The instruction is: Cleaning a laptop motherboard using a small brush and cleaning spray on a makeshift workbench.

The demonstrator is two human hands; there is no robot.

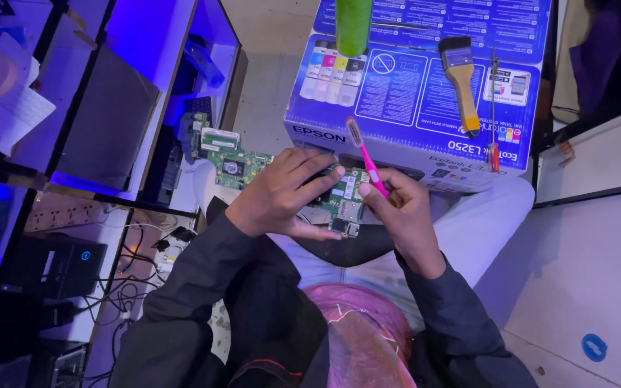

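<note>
The green circuit board (339, 201) is held above the person's lap, just in front of the big blue printer box (425, 86). The left hand (278, 194) lies over the board's left part with the fingers curled on its top face and the thumb below, so it is closed on the board. The right hand (404, 212) is closed around a pink toothbrush (366, 159), whose bristle head points up and away from the board.

The risk I see is that the board has support from one hand only. If the brush pushes hard on the free edge, the board can tilt or slip down to the lap. Stiff bristles can also catch small parts or a connector and bend them.

The board looks densely filled, with silver metal shields and small dark chips. A second green board (230, 156) lies further left. On the box rest a paintbrush (461, 82) and a thin screwdriver (494, 108).
</note>
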